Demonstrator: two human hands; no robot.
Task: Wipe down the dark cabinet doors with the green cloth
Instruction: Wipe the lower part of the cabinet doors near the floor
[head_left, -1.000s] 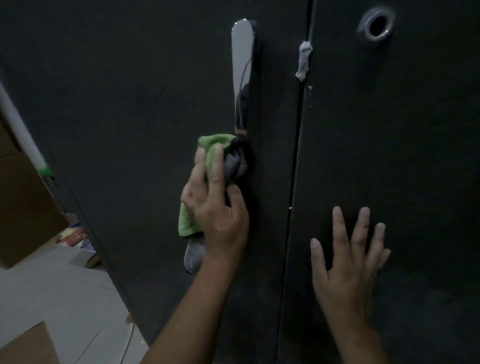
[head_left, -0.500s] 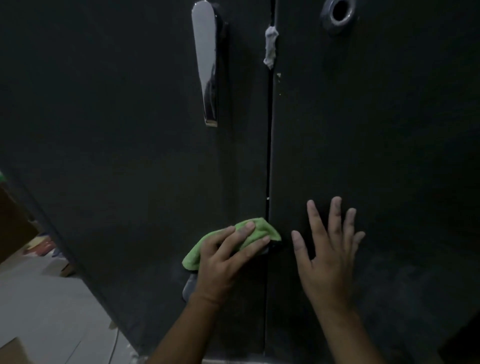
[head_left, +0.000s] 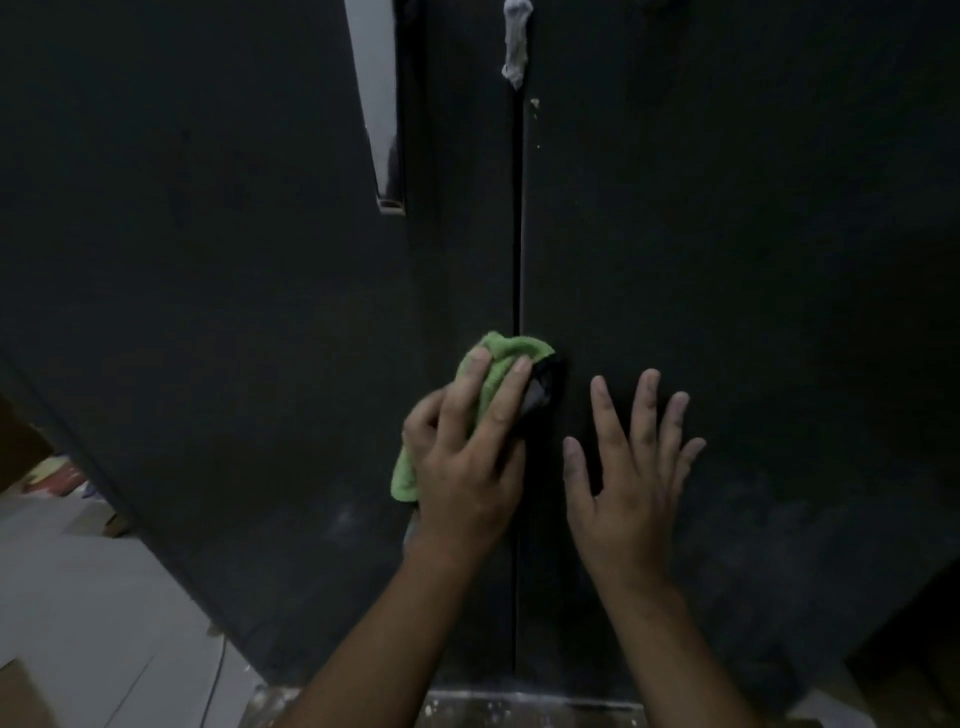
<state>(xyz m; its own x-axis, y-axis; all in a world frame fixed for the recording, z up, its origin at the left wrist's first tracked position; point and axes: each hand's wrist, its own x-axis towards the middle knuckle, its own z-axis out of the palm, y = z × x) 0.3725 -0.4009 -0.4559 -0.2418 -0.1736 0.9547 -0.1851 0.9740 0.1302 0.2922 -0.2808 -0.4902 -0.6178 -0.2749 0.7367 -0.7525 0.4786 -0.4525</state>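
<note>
Wiping is the step in hand, judged low on the dark cabinet doors (head_left: 234, 312); the next move calls for firm strokes over the pale smudges (head_left: 343, 517) on the lower panels. At lower centre of the frame the left hand (head_left: 462, 467) holds the green cloth (head_left: 511, 351) bunched under its curled fingers, pressed to the doors right across the seam (head_left: 517, 234) between them. Just right of it the right hand (head_left: 628, 483) lies flat, fingers spread, holding nothing. Further up, the handle (head_left: 382, 104) stands well above the cloth.
</note>
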